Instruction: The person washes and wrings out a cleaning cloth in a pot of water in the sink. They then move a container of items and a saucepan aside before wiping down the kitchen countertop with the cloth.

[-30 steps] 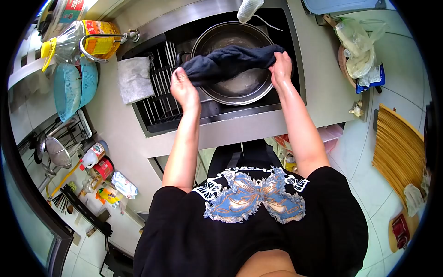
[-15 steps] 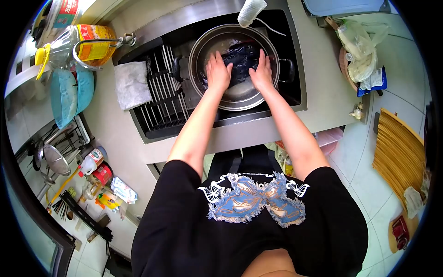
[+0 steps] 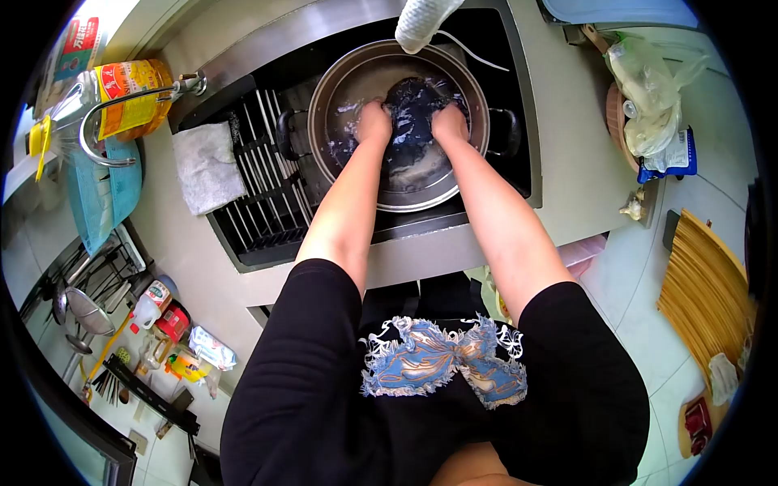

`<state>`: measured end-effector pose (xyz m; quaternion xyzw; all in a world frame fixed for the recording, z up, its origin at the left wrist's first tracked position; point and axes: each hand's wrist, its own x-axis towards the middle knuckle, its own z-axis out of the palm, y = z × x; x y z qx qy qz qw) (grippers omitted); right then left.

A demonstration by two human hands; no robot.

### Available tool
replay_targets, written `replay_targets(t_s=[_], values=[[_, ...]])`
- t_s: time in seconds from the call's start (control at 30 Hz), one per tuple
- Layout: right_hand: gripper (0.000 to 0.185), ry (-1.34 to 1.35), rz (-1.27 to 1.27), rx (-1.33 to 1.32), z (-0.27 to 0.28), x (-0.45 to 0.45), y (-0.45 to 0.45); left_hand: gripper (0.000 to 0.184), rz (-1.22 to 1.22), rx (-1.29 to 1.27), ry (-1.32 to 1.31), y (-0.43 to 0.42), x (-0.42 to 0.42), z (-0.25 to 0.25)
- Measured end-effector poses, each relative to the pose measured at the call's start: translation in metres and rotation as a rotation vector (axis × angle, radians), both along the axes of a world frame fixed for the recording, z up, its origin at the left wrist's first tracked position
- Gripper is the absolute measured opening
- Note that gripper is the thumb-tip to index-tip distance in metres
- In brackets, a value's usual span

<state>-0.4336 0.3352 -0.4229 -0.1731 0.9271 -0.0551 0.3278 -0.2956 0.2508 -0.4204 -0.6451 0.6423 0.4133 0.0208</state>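
Observation:
A steel pot (image 3: 324, 154) with two black side handles stands in the sink and holds water. Dark wet cloth (image 3: 409, 113) lies in the water, part of it bulging above the surface. My left hand (image 3: 374, 123) is at the cloth's left side, its fingers curled down into it and mostly under water. On the opposite side, my right hand (image 3: 450, 124) is closed on the cloth in the same way, fingertips hidden.
A white-wrapped faucet (image 3: 421, 24) hangs over the pot's far rim. Left of the pot are a black-and-steel rack (image 3: 267, 166) and a grey rag (image 3: 208, 168). An oil bottle (image 3: 121, 97) and a blue basket (image 3: 105, 190) sit further left. Garlic (image 3: 632, 204) lies at right.
Both hands have gone from lying spread on the cloth to curled into it, deeper in the water. The cloth has bunched up between them, and the view has shifted slightly.

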Motion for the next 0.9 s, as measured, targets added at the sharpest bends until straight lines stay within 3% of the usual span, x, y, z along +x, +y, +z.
replay_targets(t_s=[0.1, 0.17, 0.23, 0.43, 0.57, 0.73, 0.77, 0.87, 0.9], values=[[0.031, 0.034, -0.028, -0.012, 0.011, 0.002, -0.008, 0.031, 0.064, 0.026, 0.061, -0.009, 0.008, 0.004], [0.034, 0.055, -0.037, -0.139, 0.022, 0.0, -0.011, 0.028, 0.184, -0.099, 0.223, -0.009, 0.012, 0.017], [0.036, 0.129, -0.027, -0.565, 0.035, -0.004, -0.018, 0.028, 0.246, -0.313, 0.578, -0.018, 0.016, 0.03], [0.05, -0.263, 0.139, -0.838, 0.094, -0.007, 0.012, 0.022, 0.125, -0.409, 0.642, -0.002, 0.075, 0.107], [0.055, -0.188, 0.424, -0.556, 0.139, -0.001, 0.043, 0.016, -0.014, -0.453, 0.577, 0.014, 0.114, 0.148], [0.057, -0.297, 0.606, -0.794, 0.183, 0.019, 0.038, 0.019, -0.128, -0.398, 0.711, 0.035, 0.107, 0.202], [0.057, -0.293, 0.615, -0.798, 0.199, 0.025, 0.033, 0.017, -0.228, -0.558, 0.634, 0.037, 0.103, 0.215], [0.071, -0.359, 0.706, -0.868, 0.266, 0.049, 0.026, 0.018, -0.338, -0.655, 0.665, 0.041, 0.088, 0.26], [0.063, -0.327, 0.705, -0.954, 0.267, 0.053, 0.025, 0.018, -0.357, -0.688, 0.698, 0.039, 0.083, 0.276]])
